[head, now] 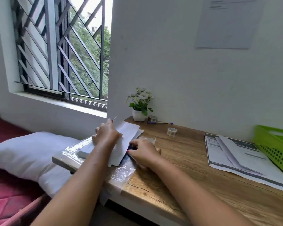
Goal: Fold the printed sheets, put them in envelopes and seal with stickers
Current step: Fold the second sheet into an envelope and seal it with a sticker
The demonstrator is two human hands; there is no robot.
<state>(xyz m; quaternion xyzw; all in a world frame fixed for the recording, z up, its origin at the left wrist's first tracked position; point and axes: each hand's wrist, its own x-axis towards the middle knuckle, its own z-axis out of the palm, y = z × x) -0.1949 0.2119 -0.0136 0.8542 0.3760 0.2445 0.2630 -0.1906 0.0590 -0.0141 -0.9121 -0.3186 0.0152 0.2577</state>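
At the wooden desk's (178,168) left end, my left hand (107,133) grips a white envelope (126,139) by its upper left edge. Beside the envelope's right edge my right hand (143,151) rests with fingers curled, touching something dark beneath; what it grips is hidden. Under both hands lies a clear plastic wrapper (121,174) holding a white stack (84,151). Printed sheets (232,154), one folded on top, lie to the right. A sticker roll (172,131) stands behind my hands, a second roll (152,118) by the plant.
A green perforated basket (278,147) sits at the desk's right edge. A small white pot of flowers (140,105) and a purple pen (159,122) stand against the wall. A white pillow (26,154) on a pink bed lies left of the desk.
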